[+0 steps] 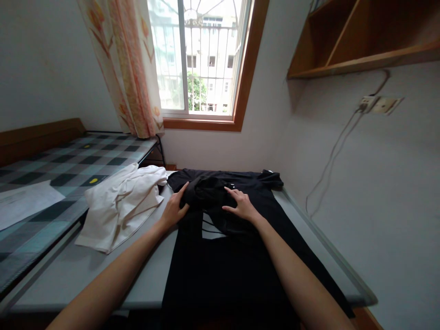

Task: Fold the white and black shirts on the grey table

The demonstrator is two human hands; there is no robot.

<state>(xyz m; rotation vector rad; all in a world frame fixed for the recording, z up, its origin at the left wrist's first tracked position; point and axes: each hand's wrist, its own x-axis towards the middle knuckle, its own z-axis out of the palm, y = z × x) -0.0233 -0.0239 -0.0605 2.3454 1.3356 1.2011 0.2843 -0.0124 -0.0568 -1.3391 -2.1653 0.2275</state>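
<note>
A large black garment [227, 270] with short sleeves lies spread over a pale table. Bunched black cloth [209, 192] rests on its upper part, with a light grey patch [209, 227] showing just below. My left hand [174, 206] touches the left side of the bunched cloth, thumb apart from the fingers. On the right side, my right hand [240, 204] lies on the dark cloth with its fingers spread. A crumpled white garment [123, 201] sits to the left of my left hand.
The pale table [144, 284] has a raised edge along the right wall. At left stands a bed with a checkered cover [79, 156] and a paper sheet [29, 201]. Behind are a curtain [132, 68] and window; a wooden shelf [364, 57] and socket [374, 104] are at right.
</note>
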